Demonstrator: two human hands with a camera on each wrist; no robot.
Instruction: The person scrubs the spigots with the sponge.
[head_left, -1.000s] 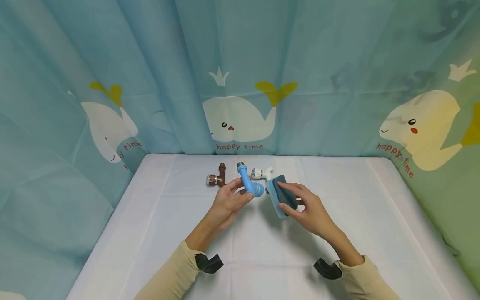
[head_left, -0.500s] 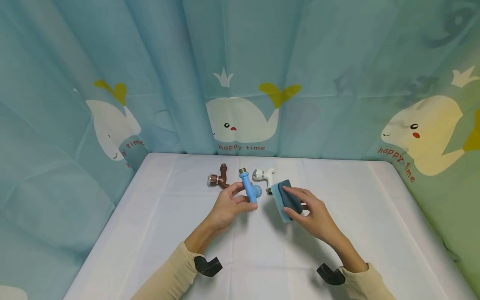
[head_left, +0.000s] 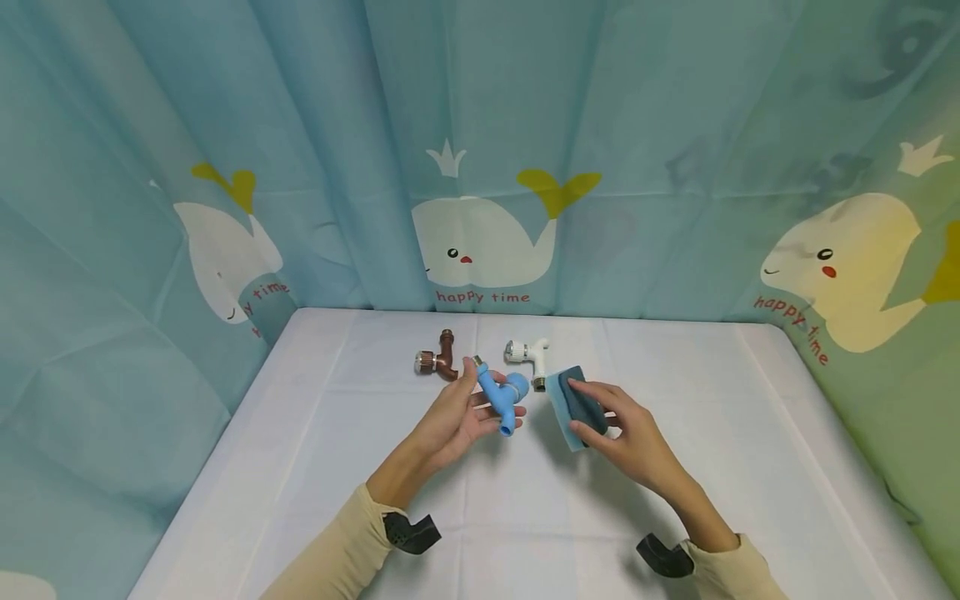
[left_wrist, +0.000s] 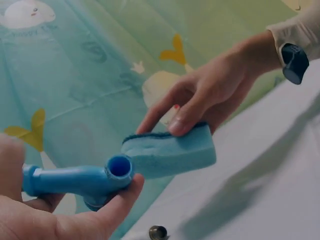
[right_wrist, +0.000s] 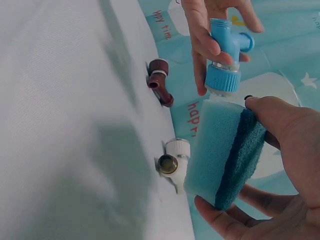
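1. Gripping a blue plastic faucet point(head_left: 498, 397) above the white tabletop point(head_left: 525, 525), the left hand point(head_left: 452, 423) has its thumb at the threaded end and its fingers beneath; the knob points toward the right hand point(head_left: 634, 432).
2. Rightward of that grip, apart from the knob, the right hand pinches a scouring sponge point(head_left: 582, 407) between thumb and fingers (pale blue foam facing the faucet, dark pad outward).
3. Just beyond the left thumb lies a brown faucet point(head_left: 446, 360); beyond the gap between the hands lies a white faucet point(head_left: 537, 357), its threaded end near the sponge.
4. Behind both grips hangs a teal curtain point(head_left: 645, 250) with whale prints point(head_left: 487, 242).
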